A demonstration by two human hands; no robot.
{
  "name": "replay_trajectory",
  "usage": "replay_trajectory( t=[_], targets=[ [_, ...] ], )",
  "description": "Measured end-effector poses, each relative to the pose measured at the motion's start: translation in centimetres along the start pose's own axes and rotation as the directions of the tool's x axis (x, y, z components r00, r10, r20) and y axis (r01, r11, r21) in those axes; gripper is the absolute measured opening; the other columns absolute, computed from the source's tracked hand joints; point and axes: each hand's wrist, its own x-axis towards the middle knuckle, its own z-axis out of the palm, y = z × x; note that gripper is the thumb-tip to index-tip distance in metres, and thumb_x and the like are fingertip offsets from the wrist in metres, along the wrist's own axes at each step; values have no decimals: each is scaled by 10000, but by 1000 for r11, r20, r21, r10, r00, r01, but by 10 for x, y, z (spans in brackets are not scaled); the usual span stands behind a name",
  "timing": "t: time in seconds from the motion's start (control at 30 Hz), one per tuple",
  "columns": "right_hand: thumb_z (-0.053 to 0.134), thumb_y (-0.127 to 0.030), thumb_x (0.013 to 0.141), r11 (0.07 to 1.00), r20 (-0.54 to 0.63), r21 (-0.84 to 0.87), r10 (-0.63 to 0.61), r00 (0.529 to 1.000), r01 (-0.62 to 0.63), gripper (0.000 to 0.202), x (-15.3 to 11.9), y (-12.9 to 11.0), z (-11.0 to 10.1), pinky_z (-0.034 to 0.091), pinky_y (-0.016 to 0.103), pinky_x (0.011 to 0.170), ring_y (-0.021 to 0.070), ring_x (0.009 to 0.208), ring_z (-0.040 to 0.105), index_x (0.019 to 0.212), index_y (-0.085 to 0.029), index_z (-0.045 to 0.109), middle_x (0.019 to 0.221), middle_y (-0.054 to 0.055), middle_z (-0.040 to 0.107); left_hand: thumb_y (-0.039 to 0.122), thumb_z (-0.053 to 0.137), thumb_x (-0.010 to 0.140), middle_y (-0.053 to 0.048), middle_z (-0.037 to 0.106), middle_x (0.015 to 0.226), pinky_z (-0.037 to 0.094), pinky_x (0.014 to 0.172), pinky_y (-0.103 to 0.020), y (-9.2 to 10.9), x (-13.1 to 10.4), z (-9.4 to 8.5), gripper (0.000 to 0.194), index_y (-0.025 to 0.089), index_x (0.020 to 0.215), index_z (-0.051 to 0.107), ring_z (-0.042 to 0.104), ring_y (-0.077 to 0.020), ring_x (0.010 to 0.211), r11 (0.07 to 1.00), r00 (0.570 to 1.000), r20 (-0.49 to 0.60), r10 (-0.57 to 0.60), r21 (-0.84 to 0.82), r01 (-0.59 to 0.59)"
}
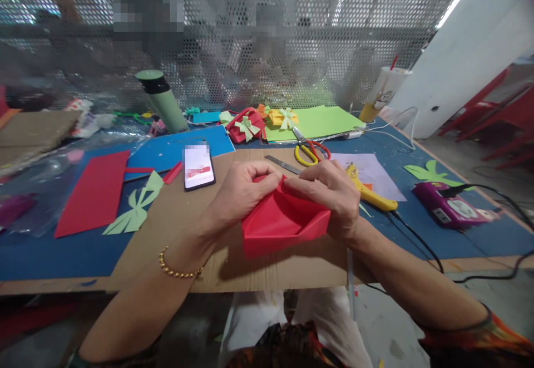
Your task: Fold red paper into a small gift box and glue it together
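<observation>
A folded red paper box [287, 217] hangs between my hands, just over a sheet of brown cardboard [246, 276]. My left hand [246, 187] pinches its far left edge between thumb and fingers. On the far right edge, my right hand [329, 192] is closed with the fingertips pressing the paper. The box's near side stands up as a low wall, and its inside faces upward. Just beyond my hands lie a metal ruler [283, 164] and scissors [308, 148] with red and yellow handles. A yellow glue gun [371, 194] rests to the right of my right hand.
At left lie a phone [199, 167], a red paper sheet [95, 192] and a green paper bow [137, 206]. Finished paper pieces [246, 126] and green sheets [321, 123] sit at the back. A bottle [162, 101], a drink cup [384, 95] and a purple power box [450, 206] with cables stand around.
</observation>
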Motion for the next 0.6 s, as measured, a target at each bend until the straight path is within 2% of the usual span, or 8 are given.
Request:
replay_trajectory(
  t=[0.2,0.33,0.43,0.6],
  targets=[
    [581,-153,1041,1000,-8,15,-24,1000,24,211,-1,3,2,376,348,712,139,725,565,1033,-251,768,831,23,682,364,712,818,-12,677,685,432,531,-214,-1,1,-1,257,171,649,693,557,-121,605,991,996,44,-78,-109,82],
    [554,-128,1043,997,2,-49,-66,998,66,232,1,3,1,366,339,704,129,709,553,1007,-240,755,826,16,680,582,733,865,-10,650,634,426,500,-212,-7,1,-2,459,173,664,673,556,-117,556,960,988,105,-110,-246,133],
    [539,-112,1045,992,16,-85,-95,995,96,234,2,3,0,366,330,706,130,708,535,987,-208,745,820,17,673,765,674,856,-32,661,631,425,484,-213,-12,2,-3,625,162,692,681,584,-130,554,956,986,121,-115,-257,143],
    [526,-95,1039,988,19,-76,-136,991,137,239,2,5,-1,368,326,709,144,734,539,1043,-211,735,848,24,672,861,649,802,-43,659,620,438,490,-219,-12,1,-4,718,152,697,686,597,-137,554,954,979,146,-143,-243,176]
  ],
)
